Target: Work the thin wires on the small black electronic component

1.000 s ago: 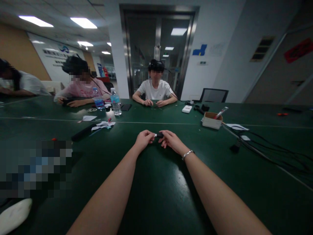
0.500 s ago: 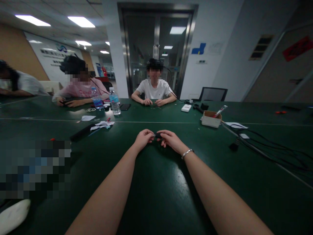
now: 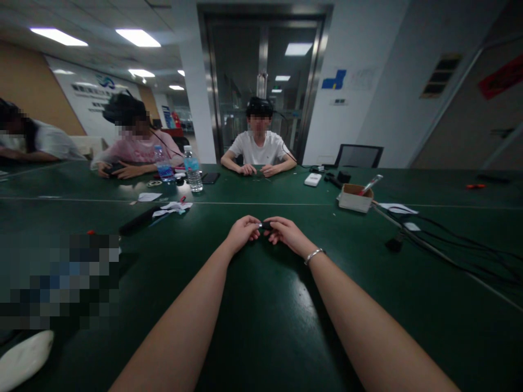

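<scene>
Over the dark green table (image 3: pixel 261 337), both hands meet at a small black object with a silver end (image 3: pixel 267 225). Its exact kind is too small to make out. Thumb and fingers of my left hand (image 3: pixel 244 233) pinch it at the silver end. My right hand (image 3: pixel 286 233), with a silver bracelet (image 3: pixel 314 256) at the wrist, is closed around the black part. Fingers cover much of the object.
A person (image 3: pixel 258 147) sits opposite, others at the left. Water bottles (image 3: pixel 193 171) stand at the back left, with crumpled paper (image 3: pixel 174 207) nearer. To the right are a small box (image 3: pixel 355 198), black cables (image 3: pixel 457 239) and a brush-like black thing (image 3: pixel 394 243).
The whole view has shifted slightly. Both hands keep their hold on the small black object, with hardly any movement.
</scene>
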Demonstrator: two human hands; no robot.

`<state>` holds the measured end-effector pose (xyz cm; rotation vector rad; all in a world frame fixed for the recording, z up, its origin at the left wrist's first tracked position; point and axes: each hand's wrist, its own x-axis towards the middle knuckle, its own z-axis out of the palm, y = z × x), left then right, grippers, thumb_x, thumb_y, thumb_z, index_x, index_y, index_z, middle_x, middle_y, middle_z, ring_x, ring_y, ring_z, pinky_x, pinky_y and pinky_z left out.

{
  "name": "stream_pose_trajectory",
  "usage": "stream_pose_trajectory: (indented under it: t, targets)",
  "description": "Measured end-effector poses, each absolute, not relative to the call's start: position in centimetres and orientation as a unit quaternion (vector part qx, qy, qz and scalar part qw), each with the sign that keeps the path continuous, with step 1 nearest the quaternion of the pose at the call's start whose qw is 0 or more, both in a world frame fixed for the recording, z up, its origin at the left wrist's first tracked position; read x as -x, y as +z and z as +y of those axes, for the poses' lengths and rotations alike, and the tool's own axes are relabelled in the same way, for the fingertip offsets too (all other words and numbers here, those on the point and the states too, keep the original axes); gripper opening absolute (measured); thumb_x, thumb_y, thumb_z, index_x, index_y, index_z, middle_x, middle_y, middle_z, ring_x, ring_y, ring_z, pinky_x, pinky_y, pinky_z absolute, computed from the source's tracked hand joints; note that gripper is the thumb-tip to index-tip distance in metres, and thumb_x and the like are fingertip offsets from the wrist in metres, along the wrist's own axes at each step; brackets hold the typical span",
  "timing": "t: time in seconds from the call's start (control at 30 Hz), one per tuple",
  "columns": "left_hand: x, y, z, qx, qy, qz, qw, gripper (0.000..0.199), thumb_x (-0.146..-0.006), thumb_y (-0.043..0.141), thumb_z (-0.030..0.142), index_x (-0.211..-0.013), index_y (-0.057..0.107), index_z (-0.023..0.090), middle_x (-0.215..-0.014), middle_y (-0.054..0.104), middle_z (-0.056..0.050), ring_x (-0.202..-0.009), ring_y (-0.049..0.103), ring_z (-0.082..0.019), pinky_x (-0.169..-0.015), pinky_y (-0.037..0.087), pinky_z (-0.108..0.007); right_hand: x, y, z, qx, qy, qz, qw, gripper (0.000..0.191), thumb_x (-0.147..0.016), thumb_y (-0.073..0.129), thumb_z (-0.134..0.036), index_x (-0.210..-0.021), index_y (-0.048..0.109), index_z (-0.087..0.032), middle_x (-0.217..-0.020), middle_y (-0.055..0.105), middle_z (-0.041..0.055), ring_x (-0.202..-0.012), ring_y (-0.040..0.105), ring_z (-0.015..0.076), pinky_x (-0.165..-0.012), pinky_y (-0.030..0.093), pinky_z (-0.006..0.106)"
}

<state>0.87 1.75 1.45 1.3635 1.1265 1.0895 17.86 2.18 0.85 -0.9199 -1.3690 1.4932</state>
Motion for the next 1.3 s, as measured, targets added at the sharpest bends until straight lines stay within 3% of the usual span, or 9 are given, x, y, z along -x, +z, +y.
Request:
stream_pose_trajectory:
  t: [0.57, 1.3]
  targets:
    - [-0.69, 0.5, 2.05, -0.614, 0.45, 0.445, 0.472, 0.018, -0.072, 0.064, 0.024, -0.084, 0.056, 0.014, -0.058, 0.057, 0.002, -0.053, 0.053, -0.009, -0.051, 0.04, -0.021, -17.95, 0.84, 2.15, 0.369, 0.606, -0.549, 0.441, 0.017, -0.086, 0.05, -0.015, -0.1, 0.059, -0.012, -0.064, 0.066, 0.0032, -0.048, 0.06, 0.0084, -0.046, 0.05, 0.017]
    - [-0.53, 0.49, 2.18, -0.63, 0.424, 0.47, 0.449, 0.026, -0.075, 0.059, 0.04, -0.081, 0.059, 0.015, -0.064, 0.058, 0.0, -0.057, 0.054, -0.011, -0.056, 0.041, -0.022, -17.96, 1.05, 1.79, 0.365, 0.606, -0.552, 0.442, 0.017, -0.086, 0.05, -0.015, -0.1, 0.059, -0.014, -0.066, 0.066, 0.0037, -0.051, 0.061, 0.0095, -0.048, 0.051, 0.019]
